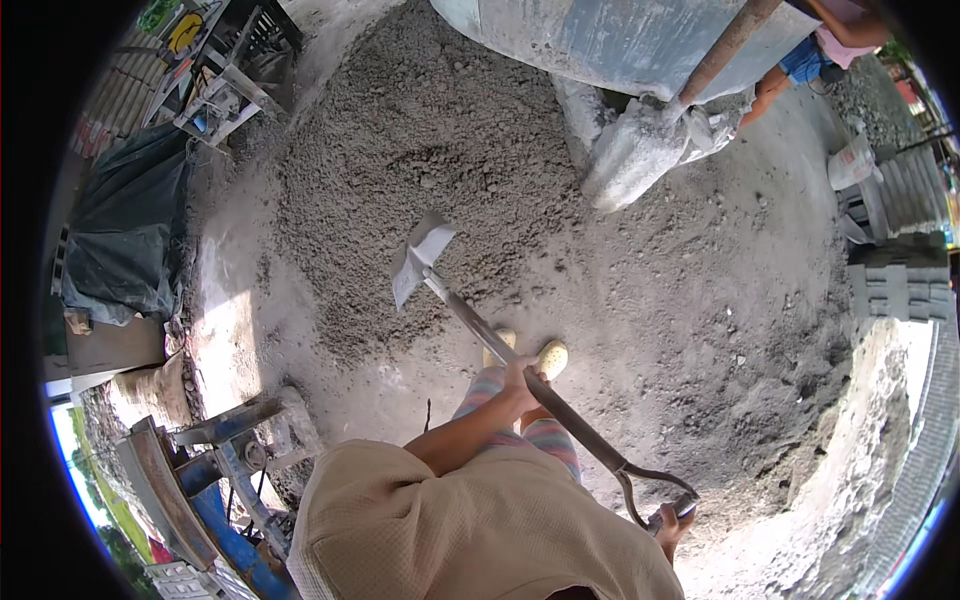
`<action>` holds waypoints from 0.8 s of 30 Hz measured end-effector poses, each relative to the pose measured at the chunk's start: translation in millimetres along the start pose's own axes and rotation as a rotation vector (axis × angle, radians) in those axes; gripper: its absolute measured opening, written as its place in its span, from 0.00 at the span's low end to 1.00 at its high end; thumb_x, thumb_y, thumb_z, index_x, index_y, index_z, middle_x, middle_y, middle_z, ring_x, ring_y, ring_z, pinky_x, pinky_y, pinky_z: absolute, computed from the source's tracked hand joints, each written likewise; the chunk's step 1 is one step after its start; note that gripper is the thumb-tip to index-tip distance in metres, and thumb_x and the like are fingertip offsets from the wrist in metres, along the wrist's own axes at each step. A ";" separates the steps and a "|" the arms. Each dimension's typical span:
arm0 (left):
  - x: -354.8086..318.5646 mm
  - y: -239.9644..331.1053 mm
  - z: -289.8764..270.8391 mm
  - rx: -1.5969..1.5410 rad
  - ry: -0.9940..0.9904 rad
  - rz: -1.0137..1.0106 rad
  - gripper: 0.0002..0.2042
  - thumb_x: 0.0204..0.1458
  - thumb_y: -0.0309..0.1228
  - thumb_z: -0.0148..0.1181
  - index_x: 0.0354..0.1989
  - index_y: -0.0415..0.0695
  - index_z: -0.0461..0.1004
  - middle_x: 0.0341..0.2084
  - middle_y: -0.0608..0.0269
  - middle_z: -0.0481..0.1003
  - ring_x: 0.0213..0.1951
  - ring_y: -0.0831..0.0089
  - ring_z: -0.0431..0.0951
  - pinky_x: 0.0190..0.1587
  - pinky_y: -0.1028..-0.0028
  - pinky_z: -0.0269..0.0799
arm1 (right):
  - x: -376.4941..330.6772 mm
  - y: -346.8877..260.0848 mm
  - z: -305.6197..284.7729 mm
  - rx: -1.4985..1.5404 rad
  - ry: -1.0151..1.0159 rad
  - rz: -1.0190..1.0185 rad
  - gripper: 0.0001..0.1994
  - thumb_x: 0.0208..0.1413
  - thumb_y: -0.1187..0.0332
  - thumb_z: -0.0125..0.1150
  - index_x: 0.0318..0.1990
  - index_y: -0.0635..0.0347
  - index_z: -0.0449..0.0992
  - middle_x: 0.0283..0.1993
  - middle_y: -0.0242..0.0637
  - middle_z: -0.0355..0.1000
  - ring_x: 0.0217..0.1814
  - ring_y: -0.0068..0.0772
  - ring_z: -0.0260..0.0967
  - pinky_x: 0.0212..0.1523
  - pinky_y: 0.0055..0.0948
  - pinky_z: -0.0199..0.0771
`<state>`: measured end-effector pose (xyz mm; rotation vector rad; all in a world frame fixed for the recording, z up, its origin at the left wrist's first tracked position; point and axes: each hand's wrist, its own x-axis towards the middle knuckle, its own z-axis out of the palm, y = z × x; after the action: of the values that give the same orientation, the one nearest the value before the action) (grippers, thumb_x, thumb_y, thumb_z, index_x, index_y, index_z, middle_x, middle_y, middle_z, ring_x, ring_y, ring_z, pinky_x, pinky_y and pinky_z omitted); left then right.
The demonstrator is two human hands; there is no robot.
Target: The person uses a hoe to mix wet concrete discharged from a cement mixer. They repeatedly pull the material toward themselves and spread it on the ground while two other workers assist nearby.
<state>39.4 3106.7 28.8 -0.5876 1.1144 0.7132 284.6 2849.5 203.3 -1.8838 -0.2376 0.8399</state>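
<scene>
A shovel (580,430) slants across my body, its metal blade (428,245) out ahead to the left. Fingers of my left hand (518,388) wrap round the shaft about midway along. At the other end, my right hand (676,530) grips the D-shaped handle, low on the right. The blade is over the near part of a broad heap of grey, damp-looking gravelly mix (400,130). No load shows on the blade, and whether it touches the heap I cannot tell. My yellow clogs (550,360) stand just beyond the shaft.
A large drum (600,40) caked with cement stands at the far side, a rusty bar (725,50) beside it. Another person (800,62) is at far right. Blue metal machinery (225,520) lies near left, below a dark tarp (130,220). Grey blocks (900,290) are stacked right.
</scene>
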 end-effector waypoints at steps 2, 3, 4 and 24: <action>-16.1 3.5 6.2 -0.017 0.018 0.001 0.10 0.31 0.32 0.55 0.10 0.48 0.59 0.09 0.67 0.60 0.15 0.70 0.61 0.22 0.68 0.57 | -0.2 1.2 21.6 0.015 0.022 0.037 0.14 0.30 0.76 0.51 0.31 0.64 0.62 0.15 0.32 0.60 0.10 0.23 0.56 0.12 0.20 0.61; -23.3 24.2 15.4 -0.027 -0.008 -0.002 0.10 0.31 0.31 0.55 0.11 0.49 0.59 0.09 0.68 0.60 0.15 0.70 0.61 0.22 0.69 0.57 | 11.5 42.7 14.9 0.057 0.026 -0.023 0.13 0.29 0.76 0.52 0.30 0.63 0.63 0.17 0.30 0.61 0.13 0.20 0.56 0.14 0.19 0.61; -18.3 46.2 21.3 -0.024 0.017 0.088 0.10 0.32 0.29 0.55 0.13 0.49 0.58 0.12 0.67 0.57 0.15 0.71 0.61 0.21 0.70 0.56 | 8.9 43.2 42.8 0.081 0.037 0.018 0.13 0.28 0.76 0.53 0.29 0.62 0.64 0.18 0.28 0.61 0.15 0.19 0.56 0.16 0.18 0.61; 2.2 -61.9 -53.4 0.196 0.125 -0.236 0.11 0.37 0.30 0.52 0.30 0.50 0.59 0.17 0.65 0.58 0.18 0.70 0.62 0.19 0.66 0.59 | -91.5 3.6 -49.7 -0.127 0.201 0.097 0.15 0.28 0.76 0.52 0.31 0.66 0.62 0.18 0.36 0.61 0.10 0.27 0.59 0.12 0.23 0.63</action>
<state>55.8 3028.1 13.1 -0.5899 1.1914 0.3624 248.4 2765.2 252.9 -2.0974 -0.0771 0.7068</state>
